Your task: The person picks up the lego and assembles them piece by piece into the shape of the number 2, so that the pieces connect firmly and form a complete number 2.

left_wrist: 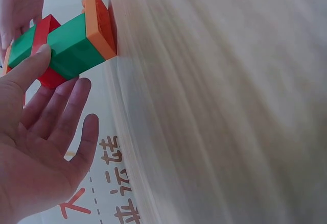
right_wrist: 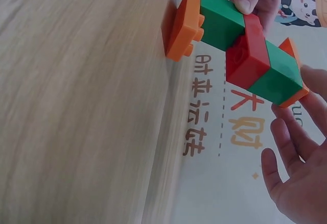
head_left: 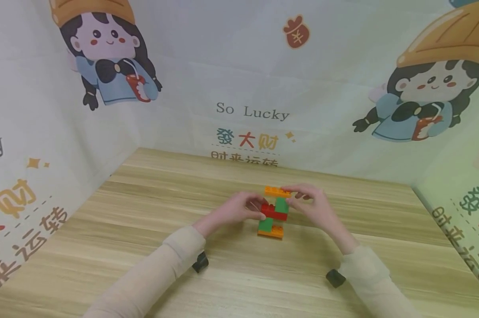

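Observation:
A tower of toy building bricks stands on the table. Its bottom is a flat orange brick (head_left: 277, 232), with a lower green brick (left_wrist: 76, 48) above it. Across the middle lies a red brick (right_wrist: 251, 55), some of its studs showing. Above that come an upper green brick (right_wrist: 277, 76) and a flat orange top brick (head_left: 274, 191). My left hand (head_left: 243, 207) holds the red brick from the left, thumb on one side and fingers on the other. From the right, my right hand (head_left: 312, 203) pinches the orange top brick between thumb and fingertips.
The wood-grain table (head_left: 152, 198) extends around the tower. White printed cloth (head_left: 183, 88) hangs behind it and along both sides. Black wrist devices (head_left: 201, 262) sit below the cuffs, one on each arm.

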`<state>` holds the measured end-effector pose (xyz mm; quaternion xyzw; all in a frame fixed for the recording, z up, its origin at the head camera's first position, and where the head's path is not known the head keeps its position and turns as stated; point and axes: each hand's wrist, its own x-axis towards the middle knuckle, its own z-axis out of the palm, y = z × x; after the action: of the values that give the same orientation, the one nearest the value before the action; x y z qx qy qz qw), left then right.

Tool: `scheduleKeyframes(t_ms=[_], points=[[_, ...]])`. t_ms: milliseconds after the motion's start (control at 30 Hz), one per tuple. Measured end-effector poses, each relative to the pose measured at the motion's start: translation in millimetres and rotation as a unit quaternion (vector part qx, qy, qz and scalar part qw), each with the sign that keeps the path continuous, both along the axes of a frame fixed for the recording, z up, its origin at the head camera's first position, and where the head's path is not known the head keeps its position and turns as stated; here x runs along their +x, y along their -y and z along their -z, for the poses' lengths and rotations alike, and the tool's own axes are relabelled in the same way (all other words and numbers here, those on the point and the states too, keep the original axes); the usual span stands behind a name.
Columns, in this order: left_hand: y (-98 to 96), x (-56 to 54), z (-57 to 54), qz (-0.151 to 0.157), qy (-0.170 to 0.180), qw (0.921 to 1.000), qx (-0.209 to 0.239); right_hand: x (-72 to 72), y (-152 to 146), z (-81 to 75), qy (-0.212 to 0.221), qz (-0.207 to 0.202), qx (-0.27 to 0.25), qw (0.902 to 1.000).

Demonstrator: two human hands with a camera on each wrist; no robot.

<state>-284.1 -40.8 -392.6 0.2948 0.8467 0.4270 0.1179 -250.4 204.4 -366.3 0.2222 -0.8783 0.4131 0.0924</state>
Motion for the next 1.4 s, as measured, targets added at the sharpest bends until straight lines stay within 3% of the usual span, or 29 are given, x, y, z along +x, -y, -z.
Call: scheduleKeyframes(t_ms=[467,900,1400], points=[[-0.1,-0.8,1.7,-0.01,0.011,0.9998,0.011,4.8,5,11.4,-0.054,-0.019,0.101,0.9932],[0.6,0.1,3.8,-0.014,0.014,0.9998,0.006,2.5,7,12.5,-0.05,-0.011,0.105,0.9932],[-1.7,6.2,1.4,-0.034,0.008,0.9992,-0.017,-9.7,0,16.1,-0.056,-0.015,0.116,0.9915]])
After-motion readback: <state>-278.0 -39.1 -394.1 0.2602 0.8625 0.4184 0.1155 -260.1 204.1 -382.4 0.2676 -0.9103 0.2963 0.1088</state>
